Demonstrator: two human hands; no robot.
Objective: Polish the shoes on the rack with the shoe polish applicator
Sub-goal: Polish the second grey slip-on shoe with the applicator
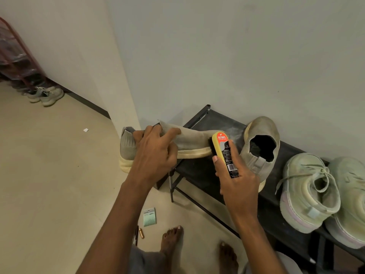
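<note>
So the left hand (156,155) has its fingers curled over the collar and heel end of a grey knit slip-on shoe (189,142), holding it sideways in the air just off the left end of the black shoe rack (199,171). The right hand (237,175) is wrapped around a yellow Kiwi shoe polish applicator (224,150), sitting just right of the shoe with its dark sponge edge touching the toe near the cream sole. The matching slip-on (260,147) and a pair of pale green lace-up sneakers (310,194) sit on the rack's top shelf to the right of that hand.
</note>
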